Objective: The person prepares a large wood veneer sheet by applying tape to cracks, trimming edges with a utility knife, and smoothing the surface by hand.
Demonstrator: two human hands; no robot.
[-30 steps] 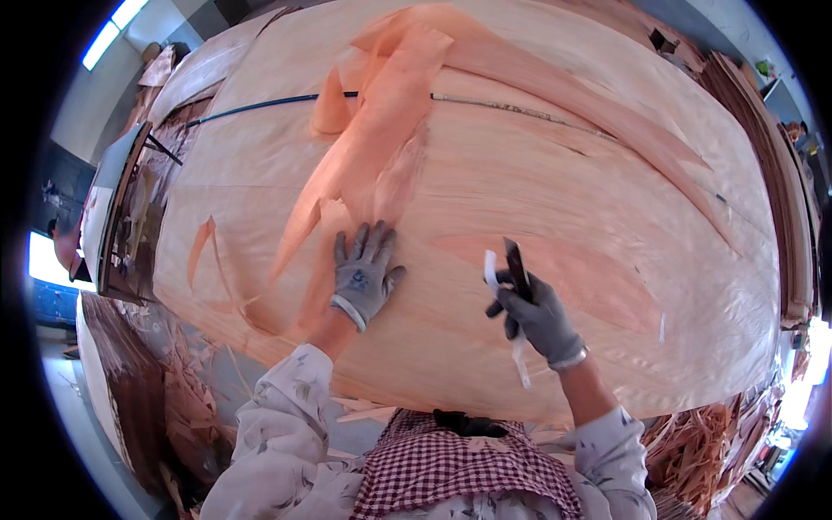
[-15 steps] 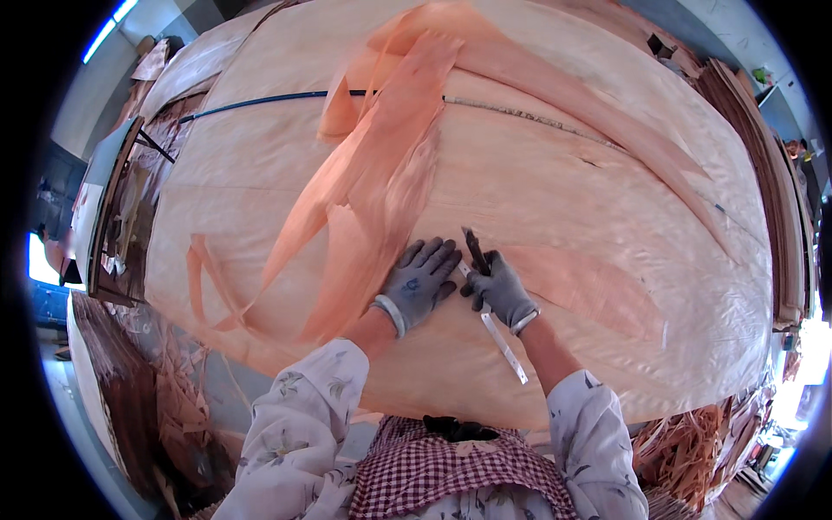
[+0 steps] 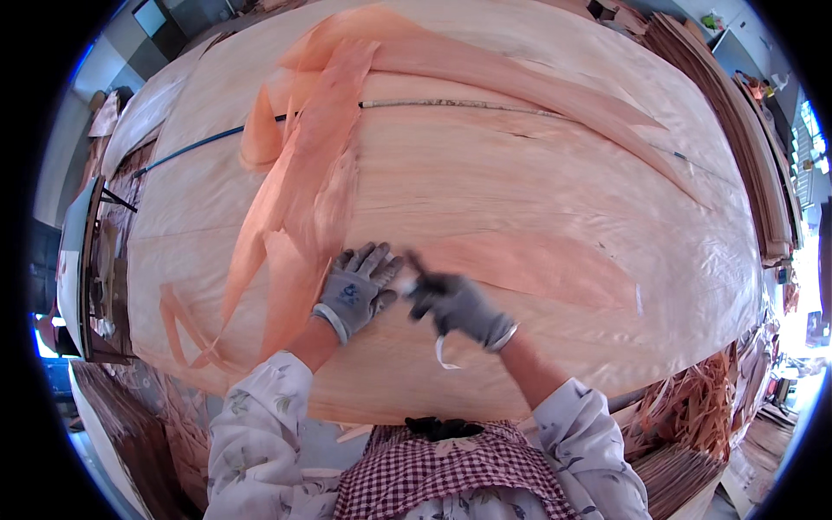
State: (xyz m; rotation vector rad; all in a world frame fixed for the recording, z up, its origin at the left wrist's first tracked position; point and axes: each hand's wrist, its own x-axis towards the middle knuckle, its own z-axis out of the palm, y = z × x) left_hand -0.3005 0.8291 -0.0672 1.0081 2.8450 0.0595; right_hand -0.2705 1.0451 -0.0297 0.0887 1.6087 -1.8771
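Note:
My left hand [image 3: 353,290], in a grey glove, lies with fingers apart on the pale veneer sheet [image 3: 433,178], at the right edge of loose, torn orange veneer strips [image 3: 308,169]. Just to its right my right hand [image 3: 459,312], also gloved, is closed around a dark blade-like tool [image 3: 416,264], blurred, with its tip near my left fingertips. A narrow white strip [image 3: 444,355] hangs below the right hand. An oblong pink veneer piece [image 3: 555,264] lies flat beyond and right of that hand, with a small white strip [image 3: 639,299] at its right end.
A long thin rod [image 3: 195,147] crosses the far part of the sheet. Stacked veneer [image 3: 728,139] lines the right, a framed stand [image 3: 82,260] the left. Scraps [image 3: 693,399] are heaped at lower right. A checked apron [image 3: 442,477] is below me.
Since a second ago my hands have come close together, the right moving leftward with the blade toward my left fingers. The whole view has shifted, so the orange strips appear further left.

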